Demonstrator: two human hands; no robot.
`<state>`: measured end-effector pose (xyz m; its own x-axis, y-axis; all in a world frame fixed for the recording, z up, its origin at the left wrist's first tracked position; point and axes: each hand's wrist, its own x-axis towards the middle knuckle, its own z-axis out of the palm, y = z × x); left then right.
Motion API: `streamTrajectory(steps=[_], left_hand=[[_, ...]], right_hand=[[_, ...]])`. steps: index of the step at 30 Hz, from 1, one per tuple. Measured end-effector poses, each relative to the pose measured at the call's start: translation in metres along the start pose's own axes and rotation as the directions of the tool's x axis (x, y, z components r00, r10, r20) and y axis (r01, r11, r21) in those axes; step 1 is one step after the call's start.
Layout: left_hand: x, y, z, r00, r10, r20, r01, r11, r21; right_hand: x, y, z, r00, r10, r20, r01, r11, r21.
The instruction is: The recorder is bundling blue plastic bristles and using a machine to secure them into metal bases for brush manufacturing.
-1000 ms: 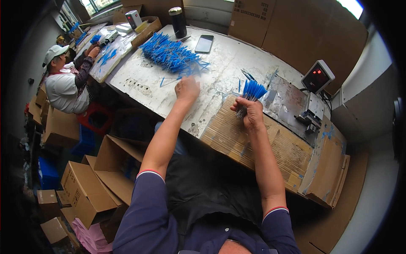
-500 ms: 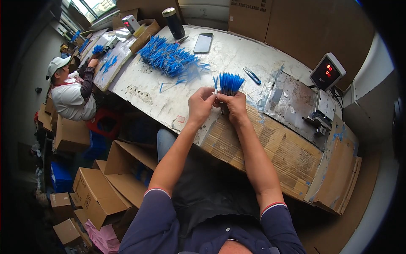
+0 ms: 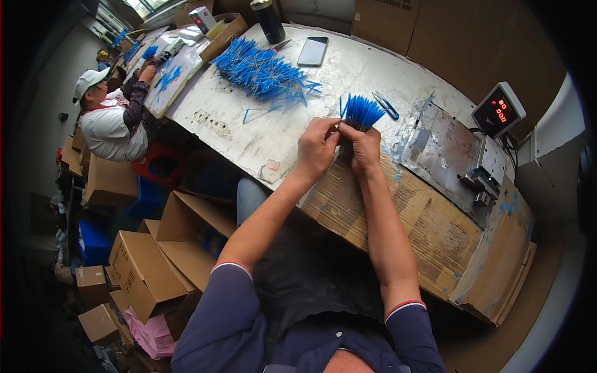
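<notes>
Head view: fanned bundle of thin blue-tipped sticks (image 3: 364,112) is up over the scuffed white tabletop (image 3: 249,137), stems gripped by the right hand (image 3: 367,150). Left hand (image 3: 316,149) has curled fingers right beside it, honestly can't tell if they're pinching anything.

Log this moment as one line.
Right grip: closed around bundle of thin blue-tipped sticks | left grip: beside bundle's left edge | loose pile of blue-tipped sticks: on worn white tabletop
</notes>
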<state>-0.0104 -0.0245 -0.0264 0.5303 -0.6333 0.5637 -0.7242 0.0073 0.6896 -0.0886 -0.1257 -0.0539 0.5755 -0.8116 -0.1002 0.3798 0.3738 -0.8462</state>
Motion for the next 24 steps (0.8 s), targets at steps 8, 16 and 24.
streamTrajectory(steps=[8,16,24], left_hand=[[0.009,-0.022,-0.041,0.989,-0.136,-0.058,0.135,0.990,-0.031],[0.032,-0.164,-0.117,0.946,-0.125,-0.299,0.296,0.710,0.639],[0.024,-0.154,-0.157,0.956,0.057,-0.288,0.157,0.729,0.666]], right_hand=[[-0.013,-0.013,0.007,1.000,0.024,0.019,-0.025,0.999,0.037],[-0.014,-0.007,0.008,0.996,-0.032,0.082,0.033,0.999,-0.009],[-0.017,0.004,0.006,0.993,-0.076,0.092,0.083,0.994,-0.073]])
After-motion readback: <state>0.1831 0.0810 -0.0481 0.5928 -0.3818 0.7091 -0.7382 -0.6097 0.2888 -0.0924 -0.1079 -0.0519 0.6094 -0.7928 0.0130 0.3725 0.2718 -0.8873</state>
